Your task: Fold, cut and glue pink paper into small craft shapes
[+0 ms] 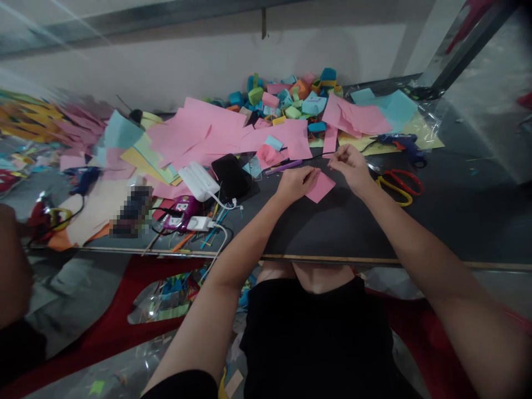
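My left hand (296, 184) is closed on a small pink paper square (321, 189), pinching it near its upper left corner just above the dark table. To its right, my right hand (352, 166) has its fingertips drawn together in a pinch; whatever they may hold is too small to make out. A purple pen-like stick (286, 167) lies behind my left hand. Red-and-yellow-handled scissors (399, 185) rest to the right of my right hand. Behind them lies a dark blue glue gun (409, 145).
Pink paper sheets (208, 130) and a pile of coloured folded paper pieces (291, 100) cover the table's back. A white power bank (198, 180), a black phone-like object (231, 176) and a purple power strip (182, 213) lie left. Another person's arm (12, 266) shows far left.
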Motion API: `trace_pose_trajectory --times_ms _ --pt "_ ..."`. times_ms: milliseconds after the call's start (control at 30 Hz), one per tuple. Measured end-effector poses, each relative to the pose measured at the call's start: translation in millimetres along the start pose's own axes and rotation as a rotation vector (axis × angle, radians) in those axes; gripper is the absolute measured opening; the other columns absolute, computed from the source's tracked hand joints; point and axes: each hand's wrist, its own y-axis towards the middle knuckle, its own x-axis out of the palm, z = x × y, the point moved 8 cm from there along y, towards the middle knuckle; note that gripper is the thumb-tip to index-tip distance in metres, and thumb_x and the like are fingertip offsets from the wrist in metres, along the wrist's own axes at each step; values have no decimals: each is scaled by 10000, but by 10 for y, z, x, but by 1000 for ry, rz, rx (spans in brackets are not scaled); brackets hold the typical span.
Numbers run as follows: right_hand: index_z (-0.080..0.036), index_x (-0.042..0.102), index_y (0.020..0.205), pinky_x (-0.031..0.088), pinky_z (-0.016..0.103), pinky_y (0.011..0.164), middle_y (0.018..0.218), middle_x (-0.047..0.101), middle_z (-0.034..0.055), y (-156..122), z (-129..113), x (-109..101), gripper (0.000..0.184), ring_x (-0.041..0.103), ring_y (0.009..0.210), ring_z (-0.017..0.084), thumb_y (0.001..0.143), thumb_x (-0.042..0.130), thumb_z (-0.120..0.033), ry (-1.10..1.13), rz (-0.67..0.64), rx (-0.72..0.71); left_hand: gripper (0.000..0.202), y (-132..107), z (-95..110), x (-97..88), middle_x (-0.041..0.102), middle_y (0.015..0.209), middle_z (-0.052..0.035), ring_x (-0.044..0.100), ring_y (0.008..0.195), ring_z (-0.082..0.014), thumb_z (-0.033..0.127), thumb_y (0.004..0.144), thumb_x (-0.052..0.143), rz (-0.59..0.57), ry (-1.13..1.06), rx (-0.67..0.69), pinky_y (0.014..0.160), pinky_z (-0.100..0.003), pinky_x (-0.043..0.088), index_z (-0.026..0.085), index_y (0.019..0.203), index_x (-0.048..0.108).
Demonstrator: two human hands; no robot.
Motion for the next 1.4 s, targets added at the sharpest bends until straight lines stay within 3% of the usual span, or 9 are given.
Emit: trace_pose_trajectory --times_ms 200,367,567,967,1167,1400 --pt "-281 372 807 484 320 733 754 454 -39 9 33 82 577 492 697 140 638 791 -640 119 -46 51 320 5 9 33 591 574 -9 481 531 -130 347 931 623 -25 -11 -33 581 -293 310 209 648 681" --pt "-280 361 776 502 355 730 704 392 -32 -92 -143 162 474 477 682 162 683 733 -558 282 -114 133 365 9 10 1 502 525 14 403 501 -119 374 922 621 16 -35 -46 563 -298 265 215 594 629" --pt "-280 309 784 471 402 710 708 342 -15 -185 -388 147 408 469 721 204 669 635 -497 236 -148 110 456 14 5 -45 407 509 25 352 503 -115 451 942 564 48 -44 -63 546 -307 238 219 550 538" --pt "-259 338 728 408 295 590 617 272 -72 -220 -470 259 439 372 611 128 543 736 -254 647 -274 84 485 -1 43 -48 394 515 40 356 491 -91 501 975 485 100 -13 39 491 -274 240 202 594 494" --pt "-268 330 716 369 317 588 621 262 -70 -206 -416 244 475 333 619 141 510 758 -288 582 -234 108 479 -4 40 -52 385 516 43 348 490 -89 484 979 488 106 -15 55 482 -270 240 203 591 490" --pt "-271 369 725 377 335 615 634 258 -68 -206 -419 235 487 362 627 142 550 815 -359 553 -277 64 478 -19 48 -68 425 532 37 370 498 -90 498 989 485 145 -29 62 497 -272 269 199 620 543"
